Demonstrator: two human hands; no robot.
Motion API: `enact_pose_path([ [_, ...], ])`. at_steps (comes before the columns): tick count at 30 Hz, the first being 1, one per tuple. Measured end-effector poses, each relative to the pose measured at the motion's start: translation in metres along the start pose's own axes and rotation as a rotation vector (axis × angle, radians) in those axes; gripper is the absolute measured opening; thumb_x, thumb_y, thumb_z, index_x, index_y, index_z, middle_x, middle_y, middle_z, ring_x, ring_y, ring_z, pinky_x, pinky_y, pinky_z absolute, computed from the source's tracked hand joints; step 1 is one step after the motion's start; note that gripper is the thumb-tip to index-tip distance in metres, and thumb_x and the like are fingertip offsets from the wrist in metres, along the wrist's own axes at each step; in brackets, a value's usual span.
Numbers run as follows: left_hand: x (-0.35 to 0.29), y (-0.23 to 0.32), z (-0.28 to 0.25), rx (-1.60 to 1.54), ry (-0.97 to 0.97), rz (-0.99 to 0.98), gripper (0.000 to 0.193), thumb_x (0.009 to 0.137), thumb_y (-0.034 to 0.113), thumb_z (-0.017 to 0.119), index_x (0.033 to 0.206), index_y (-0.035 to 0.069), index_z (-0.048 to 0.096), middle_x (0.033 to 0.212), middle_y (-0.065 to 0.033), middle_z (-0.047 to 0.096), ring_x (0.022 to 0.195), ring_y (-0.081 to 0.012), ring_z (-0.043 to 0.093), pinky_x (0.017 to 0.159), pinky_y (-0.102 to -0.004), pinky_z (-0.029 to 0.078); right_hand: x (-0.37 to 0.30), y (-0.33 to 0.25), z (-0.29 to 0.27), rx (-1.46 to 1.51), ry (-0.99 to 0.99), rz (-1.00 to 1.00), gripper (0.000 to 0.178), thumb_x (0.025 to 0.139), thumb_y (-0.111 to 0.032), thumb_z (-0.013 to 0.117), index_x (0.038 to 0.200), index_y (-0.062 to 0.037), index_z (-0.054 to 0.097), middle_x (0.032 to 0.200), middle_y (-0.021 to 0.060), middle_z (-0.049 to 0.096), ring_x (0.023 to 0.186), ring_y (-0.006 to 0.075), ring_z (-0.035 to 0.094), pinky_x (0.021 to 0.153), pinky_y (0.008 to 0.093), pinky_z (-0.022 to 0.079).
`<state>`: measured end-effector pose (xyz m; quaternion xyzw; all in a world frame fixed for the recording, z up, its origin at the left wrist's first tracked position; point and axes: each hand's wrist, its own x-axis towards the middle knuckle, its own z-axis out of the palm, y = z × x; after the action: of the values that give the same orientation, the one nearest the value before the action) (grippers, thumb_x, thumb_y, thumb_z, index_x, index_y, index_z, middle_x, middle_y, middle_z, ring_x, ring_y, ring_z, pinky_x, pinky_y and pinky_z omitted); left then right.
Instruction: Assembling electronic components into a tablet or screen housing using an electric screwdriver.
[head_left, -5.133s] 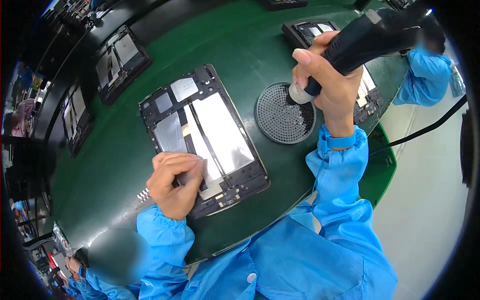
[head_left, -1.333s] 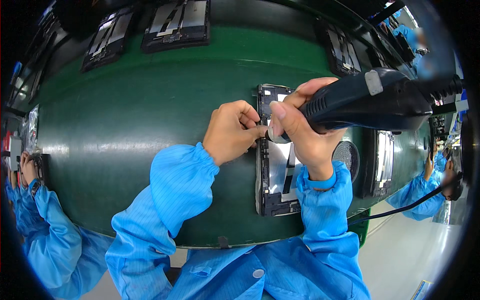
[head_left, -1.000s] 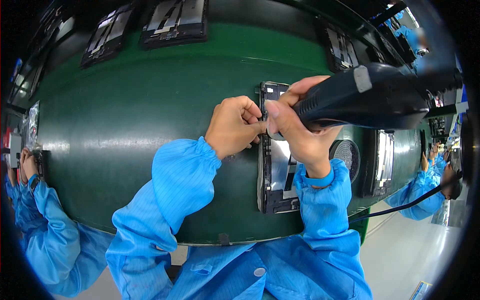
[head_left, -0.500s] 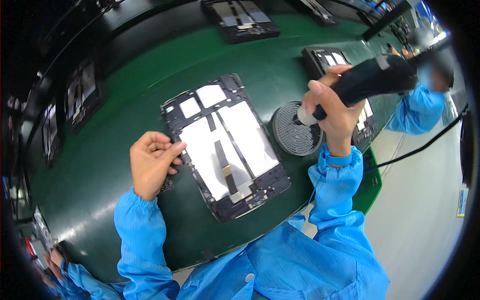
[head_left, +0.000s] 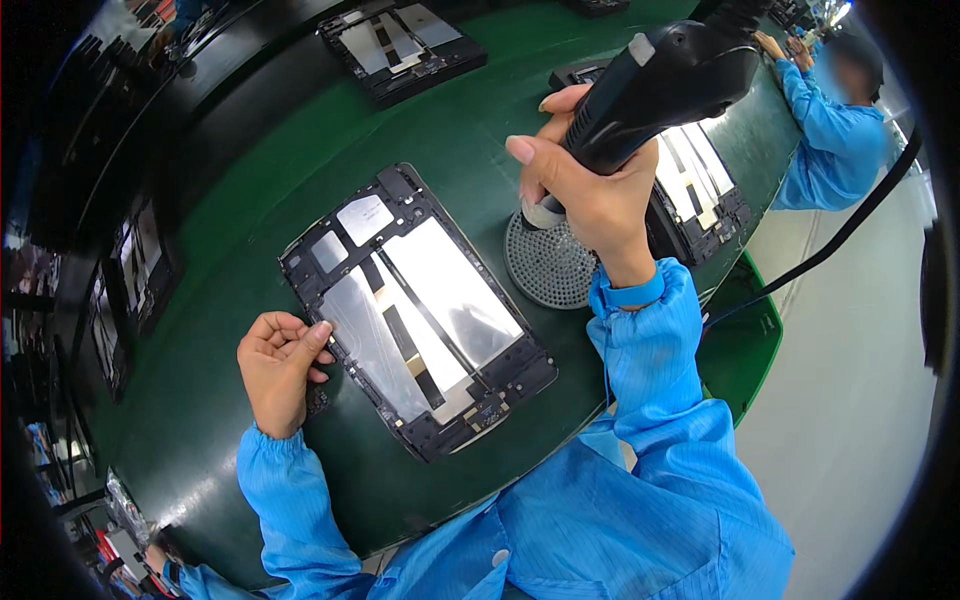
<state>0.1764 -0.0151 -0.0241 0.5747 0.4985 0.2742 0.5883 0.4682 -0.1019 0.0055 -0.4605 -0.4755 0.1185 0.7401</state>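
Some tabletop (head_left: 472, 200) separates tablet (head_left: 416, 312) edge from round tray (head_left: 550, 266).

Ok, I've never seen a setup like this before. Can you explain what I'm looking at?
There's no robot here: these are a person's bare hands in blue sleeves. The view looks down from a fisheye camera on that person's head, so straight edges bend near the rim. On the green table lies an opened tablet-like device, its inside showing. The left hand is at its left edge. The right hand holds a black handheld tool, tip end over a round grey dish; whether it touches is hidden. A similar device lies further right.
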Motion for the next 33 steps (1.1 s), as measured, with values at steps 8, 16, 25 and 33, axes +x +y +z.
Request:
enact_pose_path([
  [8,0.001,0.0,0.001,-0.014,0.007,-0.009,0.022,0.076,0.005,0.072,0.082,0.004,0.051,0.072,-0.0051,0.061,0.056,-0.0092,0.058,0.042,-0.0176,0.042,0.003,0.0,0.0,-0.02,-0.007,0.082,0.029,0.072,0.004,0.07,0.096,0.0027,0.053,0.06,0.0059,0.06,0.047,0.0117,0.056,0.045,0.0222,0.043],
  [16,0.0,0.003,0.003,-0.015,-0.003,-0.002,0.021,0.077,0.005,0.071,0.082,0.004,0.051,0.072,-0.0051,0.061,0.056,-0.0093,0.058,0.042,-0.0177,0.042,0.005,0.004,0.0,0.01,0.024,0.099,0.026,0.072,0.002,0.072,0.091,0.0021,0.054,0.059,0.0028,0.058,0.047,0.0085,0.055,0.043,0.0211,0.042],
  [25,0.0,0.003,0.009,0.013,-0.008,0.024,0.018,0.078,0.006,0.069,0.082,0.006,0.051,0.072,-0.0044,0.062,0.054,-0.0084,0.056,0.041,-0.017,0.041,0.006,0.005,-0.006,0.003,0.018,0.096,0.026,0.072,0.002,0.072,0.09,0.0017,0.053,0.059,0.0042,0.059,0.047,0.01,0.055,0.044,0.022,0.042],
  [33,-0.003,0.007,0.009,-0.006,-0.006,0.01,0.016,0.079,0.005,0.068,0.083,0.005,0.052,0.073,-0.0048,0.062,0.056,-0.0092,0.058,0.042,-0.0175,0.043,0.009,-0.004,-0.006,0.007,0.013,0.111,0.026,0.073,0.003,0.071,0.093,0.0022,0.054,0.059,0.0052,0.059,0.046,0.0116,0.056,0.044,0.0228,0.043],
])
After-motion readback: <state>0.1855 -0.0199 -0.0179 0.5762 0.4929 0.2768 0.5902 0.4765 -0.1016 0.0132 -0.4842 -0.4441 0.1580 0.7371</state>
